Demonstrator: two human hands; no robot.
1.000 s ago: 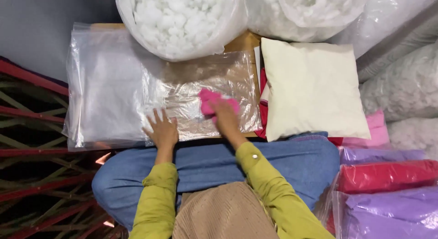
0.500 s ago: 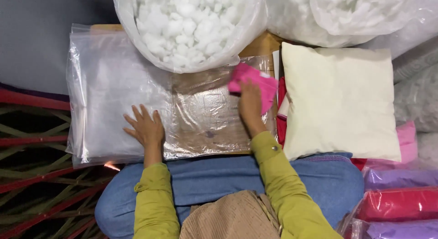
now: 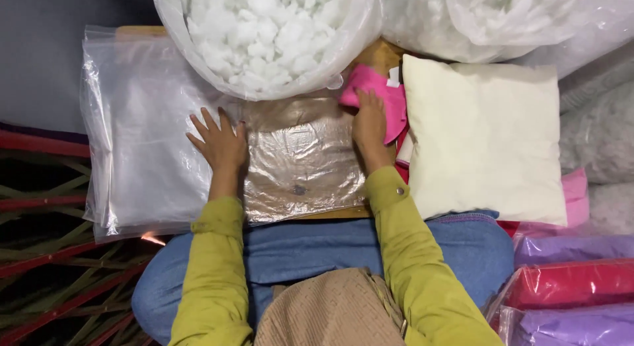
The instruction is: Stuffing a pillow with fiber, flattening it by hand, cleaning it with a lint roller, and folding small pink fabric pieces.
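Observation:
My right hand [image 3: 369,123] presses a crumpled pink cloth [image 3: 382,98] against the far right corner of a clear plastic bag [image 3: 300,161] lying flat on a wooden board [image 3: 380,55]. My left hand [image 3: 219,142] lies flat with fingers spread on the plastic, at the seam between that bag and a stack of clear bags [image 3: 135,121] to its left. The pink cloth touches the edge of a cream pillow [image 3: 485,138].
A big plastic sack of white fibre balls [image 3: 271,32] sits at the far edge; more sacks of filling [image 3: 489,19] are at the back right. Packed purple [image 3: 574,323] and red [image 3: 574,283] items lie near right. A red and green frame [image 3: 46,253] is at left.
My right hand has swept the pink cloth from the middle of the bag up and right to its far corner. My left hand slid further away along the plastic.

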